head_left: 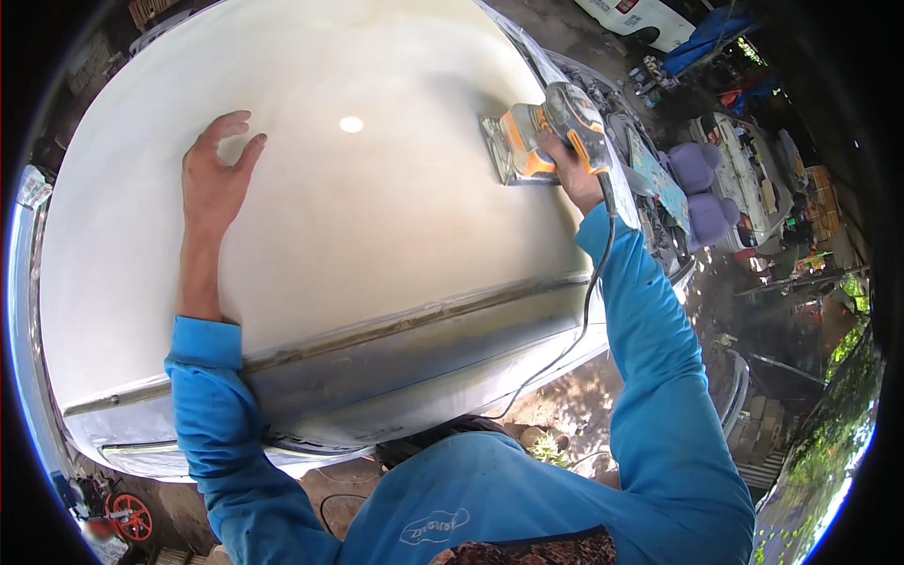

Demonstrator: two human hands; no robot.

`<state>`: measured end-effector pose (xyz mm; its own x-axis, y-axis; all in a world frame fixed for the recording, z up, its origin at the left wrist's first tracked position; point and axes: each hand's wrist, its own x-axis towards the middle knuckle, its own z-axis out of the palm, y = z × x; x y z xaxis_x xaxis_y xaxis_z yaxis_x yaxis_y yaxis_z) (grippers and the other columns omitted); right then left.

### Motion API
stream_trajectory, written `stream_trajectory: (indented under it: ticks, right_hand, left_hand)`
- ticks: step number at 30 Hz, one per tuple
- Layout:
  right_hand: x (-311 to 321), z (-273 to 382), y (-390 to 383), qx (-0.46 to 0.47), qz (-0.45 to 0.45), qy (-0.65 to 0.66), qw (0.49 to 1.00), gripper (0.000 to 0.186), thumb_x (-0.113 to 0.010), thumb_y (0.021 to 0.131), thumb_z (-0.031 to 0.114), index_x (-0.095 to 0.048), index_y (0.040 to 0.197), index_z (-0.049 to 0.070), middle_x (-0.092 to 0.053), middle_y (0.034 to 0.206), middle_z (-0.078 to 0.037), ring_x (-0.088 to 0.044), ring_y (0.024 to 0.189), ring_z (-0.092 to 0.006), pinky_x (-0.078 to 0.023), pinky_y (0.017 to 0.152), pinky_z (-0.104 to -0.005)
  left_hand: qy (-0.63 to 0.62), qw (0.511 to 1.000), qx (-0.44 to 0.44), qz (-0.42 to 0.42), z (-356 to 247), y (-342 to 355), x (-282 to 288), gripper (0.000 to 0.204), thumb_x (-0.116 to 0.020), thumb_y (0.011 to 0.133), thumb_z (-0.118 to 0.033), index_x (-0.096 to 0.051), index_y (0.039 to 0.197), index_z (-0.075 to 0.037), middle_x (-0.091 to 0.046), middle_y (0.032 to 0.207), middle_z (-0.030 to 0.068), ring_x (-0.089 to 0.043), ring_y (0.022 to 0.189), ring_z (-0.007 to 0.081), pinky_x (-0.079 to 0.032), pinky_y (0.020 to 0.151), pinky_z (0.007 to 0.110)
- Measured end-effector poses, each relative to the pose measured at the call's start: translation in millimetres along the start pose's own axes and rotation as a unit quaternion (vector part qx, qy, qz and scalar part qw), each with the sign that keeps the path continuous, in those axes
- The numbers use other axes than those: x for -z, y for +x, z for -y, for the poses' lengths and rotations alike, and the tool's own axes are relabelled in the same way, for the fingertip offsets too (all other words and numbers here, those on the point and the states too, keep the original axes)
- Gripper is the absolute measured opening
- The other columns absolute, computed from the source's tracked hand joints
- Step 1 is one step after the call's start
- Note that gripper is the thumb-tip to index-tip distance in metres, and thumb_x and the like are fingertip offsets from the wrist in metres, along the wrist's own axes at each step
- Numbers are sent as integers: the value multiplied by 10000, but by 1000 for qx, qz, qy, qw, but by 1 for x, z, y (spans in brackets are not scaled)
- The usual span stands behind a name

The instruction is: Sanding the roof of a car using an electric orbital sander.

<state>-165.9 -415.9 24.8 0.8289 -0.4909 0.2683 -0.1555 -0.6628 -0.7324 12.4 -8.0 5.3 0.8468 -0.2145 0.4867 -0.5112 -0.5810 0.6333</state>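
White car roof [358, 235]; right hand [576, 177] gripping sander [541, 132].

Red wheel [130, 516] lower left — purple seats [695, 168] (two) right.

On the car roof panel [358, 226] the left hand [215, 179] lies flat at the left — well apart from the sander [541, 137], gripped by the right hand [576, 179] at the right edge; its cord [579, 320] hangs down over the panel's near side.
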Motion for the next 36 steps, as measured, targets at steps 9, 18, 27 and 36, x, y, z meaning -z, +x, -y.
stream_trajectory:
  ticks: [9, 18, 27, 36]
  right_hand:
    - [19, -2, -73, -1, -41, 53, 998, 449, -773, 859, 260, -668, 1225, 23, -706, 1133, -126, -660, 1021, -233, -524, 914, -371]
    - [14, 11, -73, -19, -64, -35, 997, 445, -732, 891, 355, -687, 1209, 48, -718, 1137, -133, -676, 1013, -275, -518, 924, -386]
    - [18, 68, -57, 32, 5, 100, 994, 418, -835, 819, 177, -671, 1158, -7, -707, 1037, -118, -666, 900, -188, -560, 817, -331]
    - [-64, 83, -67, 102, 70, 141, 982, 595, -891, 728, 254, -608, 1200, 29, -671, 1147, -113, -662, 1031, -256, -542, 934, -369]
  left_hand:
    - [-15, 1000, 0, 7, 7, 22, -1, 343, -769, 878, -195, -688, 1191, -82, -734, 1125, 141, -694, 1052, 297, -533, 882, 389]
    - [-18, 1000, -12, 4, 11, 22, -3, 342, -773, 875, -202, -690, 1189, -91, -737, 1120, 137, -698, 1053, 292, -541, 870, 390]
    - [-4, 1000, -29, -2, -39, 26, 6, 352, -775, 872, -228, -691, 1189, -102, -737, 1123, 126, -687, 1077, 312, -535, 909, 410]
    - [-7, 999, -51, -3, 1, 12, 1, 356, -789, 860, -208, -692, 1182, -91, -740, 1098, 132, -700, 1027, 309, -538, 893, 397]
